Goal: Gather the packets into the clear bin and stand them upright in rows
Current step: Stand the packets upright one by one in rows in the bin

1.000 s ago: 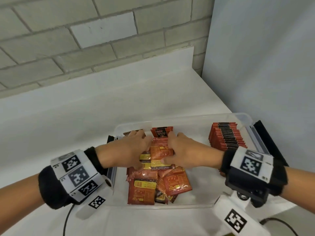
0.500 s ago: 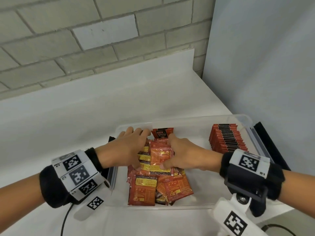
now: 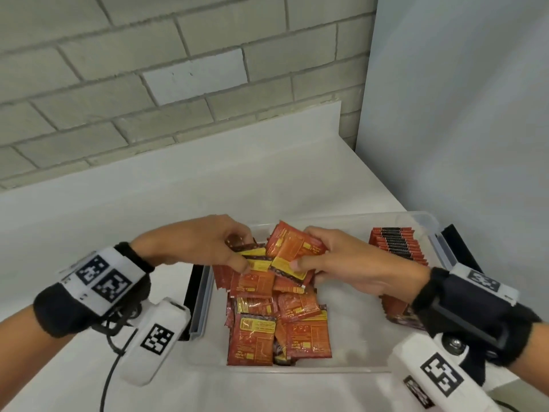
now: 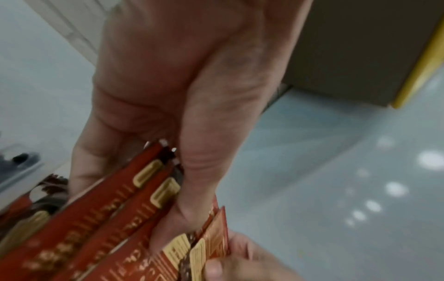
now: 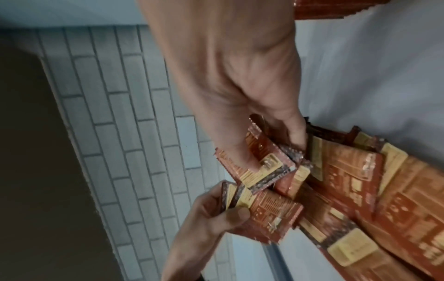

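Observation:
A clear bin [image 3: 350, 370] on the white counter holds a loose heap of red and yellow packets [image 3: 267, 322]. A neat upright row of packets [image 3: 396, 248] stands along its right side. Above the heap's far end my left hand [image 3: 237, 251] grips a fanned bunch of packets [image 4: 115, 205], thumb on top. My right hand [image 3: 309, 257] pinches a few packets [image 3: 292, 254] lifted edge-up, thumb in front [image 5: 250, 159]. The two bunches touch between the hands. The left hand's fingers [image 5: 225, 218] show in the right wrist view.
A grey brick wall [image 3: 178, 84] rises behind the counter and a pale panel [image 3: 460, 114] closes the right side. Black lid parts lie beside the bin at left [image 3: 194, 292] and far right [image 3: 457, 242]. Bare bin floor [image 3: 356, 322] lies between heap and row.
Both hands have risen from lying flat on the heap. Each now holds a bunch of packets lifted off the pile's far end.

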The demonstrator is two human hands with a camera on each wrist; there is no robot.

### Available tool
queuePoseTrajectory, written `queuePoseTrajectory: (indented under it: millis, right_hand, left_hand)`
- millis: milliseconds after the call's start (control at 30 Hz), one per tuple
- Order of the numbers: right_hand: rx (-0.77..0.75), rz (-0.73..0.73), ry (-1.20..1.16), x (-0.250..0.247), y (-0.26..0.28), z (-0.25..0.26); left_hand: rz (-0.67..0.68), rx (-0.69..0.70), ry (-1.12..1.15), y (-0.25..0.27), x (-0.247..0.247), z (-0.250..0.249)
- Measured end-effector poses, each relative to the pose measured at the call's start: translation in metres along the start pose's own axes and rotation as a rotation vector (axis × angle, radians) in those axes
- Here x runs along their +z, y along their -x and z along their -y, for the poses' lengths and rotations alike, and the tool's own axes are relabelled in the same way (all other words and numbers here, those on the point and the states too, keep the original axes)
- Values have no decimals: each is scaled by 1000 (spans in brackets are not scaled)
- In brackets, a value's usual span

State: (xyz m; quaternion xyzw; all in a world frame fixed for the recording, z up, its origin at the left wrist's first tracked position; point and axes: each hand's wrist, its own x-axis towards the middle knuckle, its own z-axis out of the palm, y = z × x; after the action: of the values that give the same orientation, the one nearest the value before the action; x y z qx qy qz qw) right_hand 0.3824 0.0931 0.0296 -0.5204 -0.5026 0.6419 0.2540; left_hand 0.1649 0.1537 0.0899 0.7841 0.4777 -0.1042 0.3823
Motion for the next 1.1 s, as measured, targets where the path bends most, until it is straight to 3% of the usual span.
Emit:
queuePoseTrajectory:
  millis: [167, 267, 367, 800, 933, 1000, 1100]
  right_hand:
    - [-118, -117, -164, -25, 13, 10]
    - [-176, -128, -338, -41, 23, 16]
    - [-196, -131, -429, -46, 28, 17]
    - [-248, -227, -361, -44, 49, 15]
    - [-244, -247, -231, -48, 57, 18]
    - [-245, -254, -171, -49, 59, 19]
    - [-269, -274, -120, -48, 60, 18]
  left_hand:
    - [-124, 4, 256, 8, -26, -1]
    - [-256, 38, 413, 6, -30, -7]
    - [-301, 96, 523, -2, -21, -22]
    - [14, 303, 1209, -39, 35, -71]
    - [240, 444, 1558, -42, 39, -74]
    - [317, 474, 1612, -42, 40, -79]
    - [276, 415, 1549, -46, 46, -87]
